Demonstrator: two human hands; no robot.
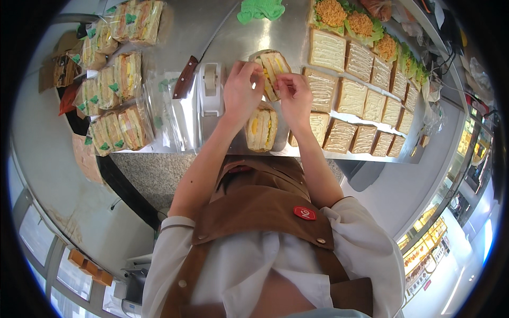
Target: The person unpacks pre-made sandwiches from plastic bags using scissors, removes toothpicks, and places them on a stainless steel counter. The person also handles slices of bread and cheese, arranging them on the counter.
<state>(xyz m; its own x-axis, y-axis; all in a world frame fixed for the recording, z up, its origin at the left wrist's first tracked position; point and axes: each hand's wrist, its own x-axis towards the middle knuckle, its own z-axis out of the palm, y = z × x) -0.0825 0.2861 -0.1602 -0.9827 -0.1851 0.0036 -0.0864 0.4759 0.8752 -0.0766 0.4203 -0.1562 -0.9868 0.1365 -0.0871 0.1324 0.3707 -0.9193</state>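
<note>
A cut sandwich (273,71) with yellow and green filling sits tilted between my two hands on the metal worktop. My left hand (243,85) has thumb and forefinger pinched at its left side. At its right side the bent fingers of my right hand (297,93) are pinched too. Whether clear film lies between the fingertips is too fine to tell. Nearer my body, just below my wrists, rests another cut sandwich (261,129), its layered face upward. A white tape dispenser (212,89) stands left of my left hand, beside a wooden-handled serrated knife (186,77).
Wrapped sandwiches (129,75) with green stickers fill the left side. Clear bags (169,115) lie beside them. Rows of bread slices (352,95) with piped spread cover the right, some topped with lettuce and shredded filling (360,24). A green cloth (260,10) lies at the back.
</note>
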